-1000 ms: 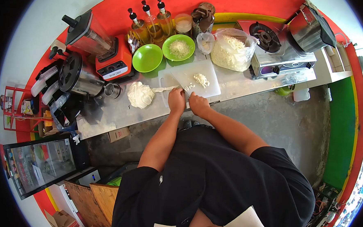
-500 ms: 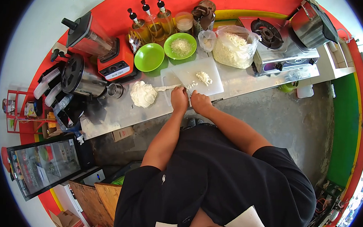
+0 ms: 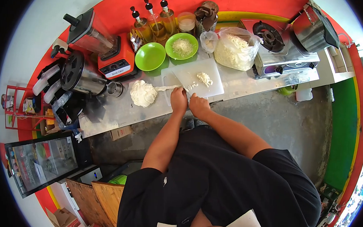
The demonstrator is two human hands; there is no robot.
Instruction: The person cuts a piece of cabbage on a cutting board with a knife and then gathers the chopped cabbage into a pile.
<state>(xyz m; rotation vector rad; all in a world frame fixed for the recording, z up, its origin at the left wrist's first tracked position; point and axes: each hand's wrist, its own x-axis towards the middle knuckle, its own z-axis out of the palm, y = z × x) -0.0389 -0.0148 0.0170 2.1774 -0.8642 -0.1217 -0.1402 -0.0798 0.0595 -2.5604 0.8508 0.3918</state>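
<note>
Little differed from half a second earlier: the right hand (image 3: 199, 105) stayed clenched round a knife (image 3: 181, 81), whose blade slanted across the cutting board (image 3: 198, 67) — any stroke was too slight to tell. The left hand (image 3: 179, 99) kept its fingers curled onto the end of a white strip (image 3: 167, 88), and the chopped pile (image 3: 204, 79) lay unchanged on the board

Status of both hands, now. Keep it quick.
Left hand: closed on the end of a pale strip.
Right hand: closed, holding a knife, its blade over the cutting board.
</note>
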